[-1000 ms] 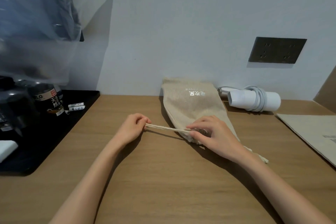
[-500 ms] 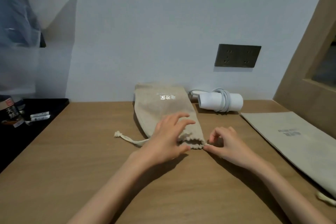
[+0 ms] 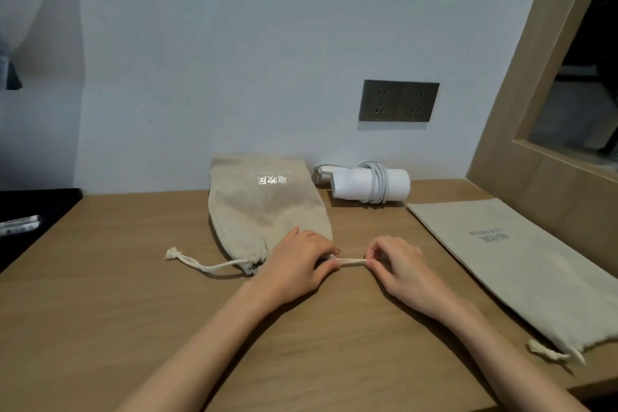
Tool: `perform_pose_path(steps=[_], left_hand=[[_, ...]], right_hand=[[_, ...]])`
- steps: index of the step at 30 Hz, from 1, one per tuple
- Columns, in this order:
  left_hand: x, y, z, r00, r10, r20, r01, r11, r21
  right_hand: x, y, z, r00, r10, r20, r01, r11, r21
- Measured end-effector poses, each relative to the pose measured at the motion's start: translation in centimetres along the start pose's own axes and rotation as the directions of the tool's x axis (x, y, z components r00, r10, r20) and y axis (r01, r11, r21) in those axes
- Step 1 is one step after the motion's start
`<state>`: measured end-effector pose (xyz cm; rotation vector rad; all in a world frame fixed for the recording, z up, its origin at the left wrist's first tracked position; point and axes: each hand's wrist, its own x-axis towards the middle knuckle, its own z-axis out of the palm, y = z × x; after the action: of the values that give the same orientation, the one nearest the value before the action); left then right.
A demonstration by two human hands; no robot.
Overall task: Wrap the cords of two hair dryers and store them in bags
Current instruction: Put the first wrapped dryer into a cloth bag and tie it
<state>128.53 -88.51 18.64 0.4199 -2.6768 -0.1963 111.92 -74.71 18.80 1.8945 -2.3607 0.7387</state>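
A filled beige drawstring bag lies on the wooden desk, its gathered mouth toward me. My left hand rests on the mouth and grips it. My right hand pinches the right drawstring, stretched taut between both hands. The left drawstring trails loose with a knotted end. A white hair dryer with its cord wound round the body lies by the wall. A second, flat beige bag lies at the right.
A dark double wall socket sits above the dryer. A black tray with small white sachets is at the far left. A wooden frame rises at the right. The desk's front edge runs near the flat bag's mouth.
The left hand let go of the left cord and moved onto the bag's mouth. The right hand shifted off the mouth and now pulls the right cord outward. The view turned right.
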Motion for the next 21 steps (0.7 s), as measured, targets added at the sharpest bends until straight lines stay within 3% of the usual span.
perform_pose_path(steps=[7,14,17,21], left_hand=[[-1.2,-1.7,-1.5,0.993,-0.011,-0.118,0.023,0.995,0.098],[-3.1,-3.5,-1.5,0.994,0.019,-0.105,-0.02,1.0,-0.009],[-4.8,-5.0,-2.4,0.985,0.031,-0.17,-0.022,0.998,0.052],[-6.6,-6.0,-3.3,0.96,-0.11,-0.258,0.139,0.986,0.096]], right_hand=[[-0.6,2.2,-0.1,0.977,0.14,-0.159,-0.151,0.987,-0.055],[-0.4,1.6,-0.1,0.952,0.236,-0.196,-0.247,0.969,-0.029],[-0.5,0.0,0.0,0.971,0.144,-0.191,-0.161,0.984,-0.077],[0.6,-4.5,0.9,0.998,-0.024,-0.05,0.02,0.998,-0.067]])
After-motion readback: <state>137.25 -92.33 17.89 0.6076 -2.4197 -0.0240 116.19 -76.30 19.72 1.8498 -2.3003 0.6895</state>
